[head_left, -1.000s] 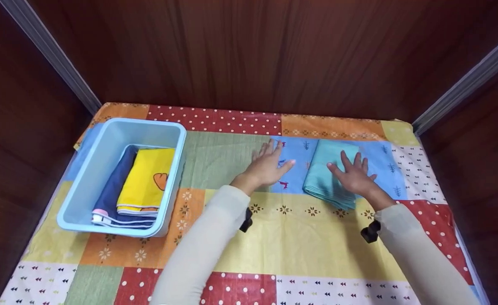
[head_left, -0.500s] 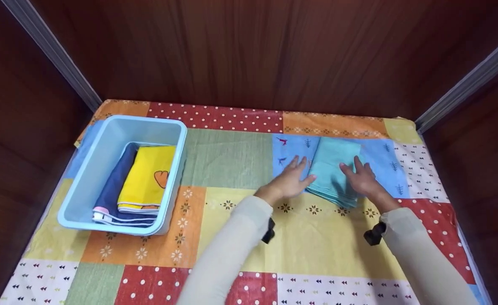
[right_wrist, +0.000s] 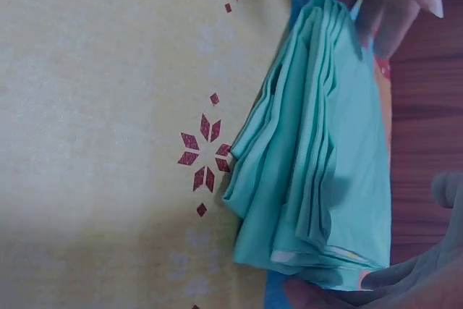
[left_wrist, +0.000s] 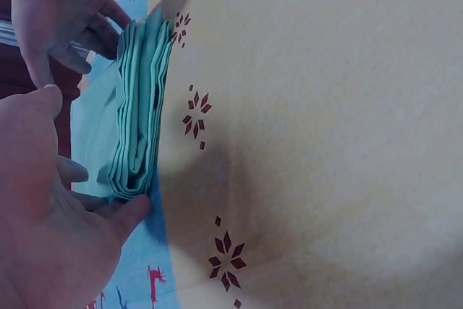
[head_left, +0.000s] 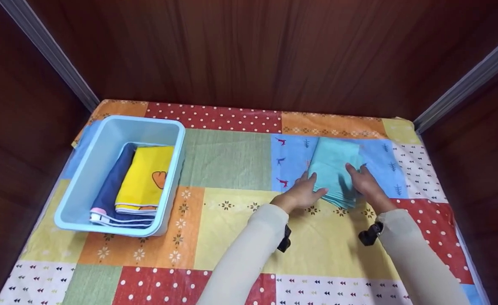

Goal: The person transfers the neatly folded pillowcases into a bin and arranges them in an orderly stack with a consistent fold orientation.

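A folded turquoise cloth (head_left: 333, 165) lies on the patchwork tablecloth, several layers thick at its near edge. At its left side, my left hand (head_left: 300, 192) touches the edge with its fingertips, thumb raised apart from the fabric. My right hand (head_left: 365, 182) is at the opposite side, its fingers against the cloth's edge and partly hidden. In the left wrist view the stacked folds of the cloth (left_wrist: 141, 106) stand between both hands. The right wrist view shows the right fingers low at the edge of the cloth (right_wrist: 354, 150), with the thumb lifted away.
To the left stands a light blue plastic bin (head_left: 67, 199). Inside it lie a folded yellow cloth (head_left: 143, 178) and a folded navy cloth (head_left: 113, 186). Dark wooden panels (head_left: 249, 55) enclose the patchwork tablecloth (head_left: 228, 156) at the back and sides.
My left hand has moved right and nearer, up to the cloth's left edge. My right hand has shifted slightly right, from above the cloth to its right edge. The cloth stays in place.
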`<state>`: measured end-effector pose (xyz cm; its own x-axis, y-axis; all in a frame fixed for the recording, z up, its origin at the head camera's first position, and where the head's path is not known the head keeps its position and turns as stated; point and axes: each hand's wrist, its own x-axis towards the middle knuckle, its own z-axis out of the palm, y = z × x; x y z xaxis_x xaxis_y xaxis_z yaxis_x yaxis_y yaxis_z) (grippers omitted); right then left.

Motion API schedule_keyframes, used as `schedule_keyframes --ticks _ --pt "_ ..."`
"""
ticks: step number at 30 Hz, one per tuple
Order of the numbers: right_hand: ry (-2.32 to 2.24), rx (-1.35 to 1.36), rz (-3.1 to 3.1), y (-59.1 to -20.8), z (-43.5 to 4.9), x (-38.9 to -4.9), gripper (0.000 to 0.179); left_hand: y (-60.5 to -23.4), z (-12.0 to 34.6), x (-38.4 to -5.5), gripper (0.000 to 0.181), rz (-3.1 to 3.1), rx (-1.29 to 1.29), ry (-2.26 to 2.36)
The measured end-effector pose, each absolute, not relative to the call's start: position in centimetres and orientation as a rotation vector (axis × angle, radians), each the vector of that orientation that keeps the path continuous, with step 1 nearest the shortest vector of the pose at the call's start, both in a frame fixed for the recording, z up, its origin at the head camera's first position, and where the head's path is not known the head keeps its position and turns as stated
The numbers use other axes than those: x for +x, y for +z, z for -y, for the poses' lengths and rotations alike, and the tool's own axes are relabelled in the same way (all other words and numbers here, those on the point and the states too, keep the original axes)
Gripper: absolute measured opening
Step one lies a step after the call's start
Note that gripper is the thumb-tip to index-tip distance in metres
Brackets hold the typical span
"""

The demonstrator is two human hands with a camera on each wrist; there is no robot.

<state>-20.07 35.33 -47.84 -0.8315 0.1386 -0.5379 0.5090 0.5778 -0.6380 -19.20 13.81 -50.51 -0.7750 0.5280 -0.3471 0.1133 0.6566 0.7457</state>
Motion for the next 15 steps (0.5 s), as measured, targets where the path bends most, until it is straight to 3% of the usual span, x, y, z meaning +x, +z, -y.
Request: schedule_keyframes --ticks 9,15 --pt "-1.38 0.585 -2.323 -48.83 -36.03 -19.85 0.099 -50.89 -13.63 -19.47 0.069 -2.279 0.39 1.204" --pt "-1.409 0.622 -2.295 -48.72 -36.23 -19.75 0.087 -50.89 -13.25 -19.71 0.061 -2.167 0.271 1.467"
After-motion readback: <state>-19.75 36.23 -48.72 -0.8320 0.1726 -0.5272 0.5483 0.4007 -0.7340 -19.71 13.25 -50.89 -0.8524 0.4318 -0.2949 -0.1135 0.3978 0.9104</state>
